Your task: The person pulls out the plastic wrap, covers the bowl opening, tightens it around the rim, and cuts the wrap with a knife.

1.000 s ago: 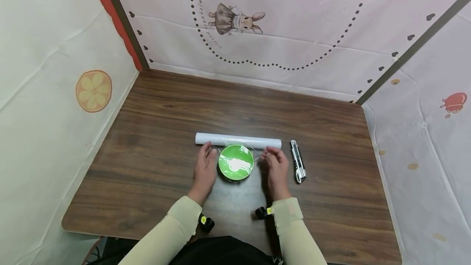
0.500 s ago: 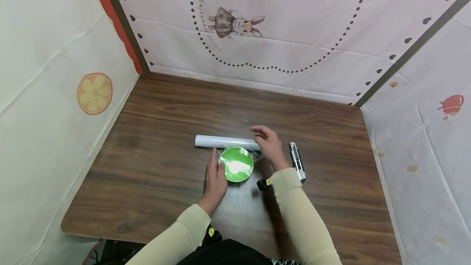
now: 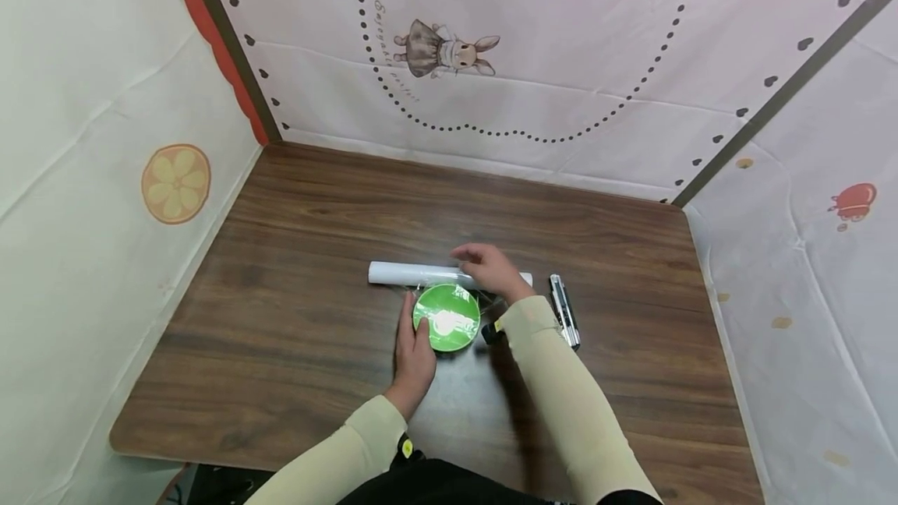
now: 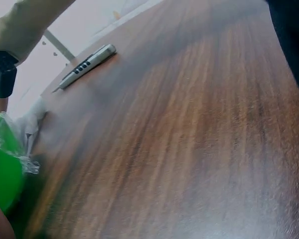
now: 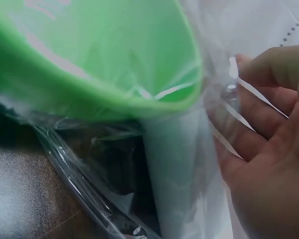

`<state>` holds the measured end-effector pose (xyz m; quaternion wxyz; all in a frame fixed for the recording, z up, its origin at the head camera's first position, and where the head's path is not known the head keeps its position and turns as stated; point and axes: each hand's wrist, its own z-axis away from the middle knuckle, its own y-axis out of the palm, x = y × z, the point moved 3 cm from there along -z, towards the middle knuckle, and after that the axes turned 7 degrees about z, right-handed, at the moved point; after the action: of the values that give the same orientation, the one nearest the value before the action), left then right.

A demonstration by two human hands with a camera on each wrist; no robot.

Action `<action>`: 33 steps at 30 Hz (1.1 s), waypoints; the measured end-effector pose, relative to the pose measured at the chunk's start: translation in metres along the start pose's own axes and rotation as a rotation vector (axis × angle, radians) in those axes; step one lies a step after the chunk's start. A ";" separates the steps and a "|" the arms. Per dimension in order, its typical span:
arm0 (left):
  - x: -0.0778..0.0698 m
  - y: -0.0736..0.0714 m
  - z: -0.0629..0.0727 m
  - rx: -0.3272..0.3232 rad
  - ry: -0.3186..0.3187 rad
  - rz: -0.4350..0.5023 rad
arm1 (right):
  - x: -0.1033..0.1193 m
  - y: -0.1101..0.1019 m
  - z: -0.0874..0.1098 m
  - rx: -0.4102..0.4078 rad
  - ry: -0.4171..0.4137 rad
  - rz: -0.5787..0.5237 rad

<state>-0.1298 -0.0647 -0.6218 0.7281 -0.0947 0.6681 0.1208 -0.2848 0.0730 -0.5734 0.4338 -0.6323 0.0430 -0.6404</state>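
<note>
Left hand point(image 3: 415, 357) grips the bowl point(image 3: 447, 304), mouth up; right hand point(image 3: 493, 268), fingers loosely bent, meets the wrap point(image 5: 223, 97), pinching unclear; beyond, the roll point(image 3: 410, 273) runs left-right.

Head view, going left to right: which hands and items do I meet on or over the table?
Left hand, green bowl, right hand, utility knife. The white roll spans the same stretch as the hands and bowl, so it is left out.

Bowl point(image 3: 447, 318) before roll point(image 3: 414, 274), left of knife point(image 3: 564, 311)
</note>
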 end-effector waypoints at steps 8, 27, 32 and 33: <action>0.007 0.001 0.001 -0.034 0.008 -0.012 | 0.001 0.007 -0.009 0.078 -0.009 0.115; 0.006 -0.001 -0.002 -0.107 -0.024 -0.080 | 0.002 0.009 -0.016 0.083 -0.038 0.268; 0.006 -0.001 -0.002 -0.101 -0.032 -0.062 | 0.003 0.008 -0.014 0.083 -0.035 0.286; 0.006 -0.001 -0.002 -0.101 -0.031 -0.059 | 0.003 0.008 -0.014 0.082 -0.036 0.291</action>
<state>-0.1306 -0.0663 -0.6284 0.7358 -0.1488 0.6469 0.1344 -0.2922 0.0592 -0.5787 0.5482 -0.6125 0.1002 -0.5606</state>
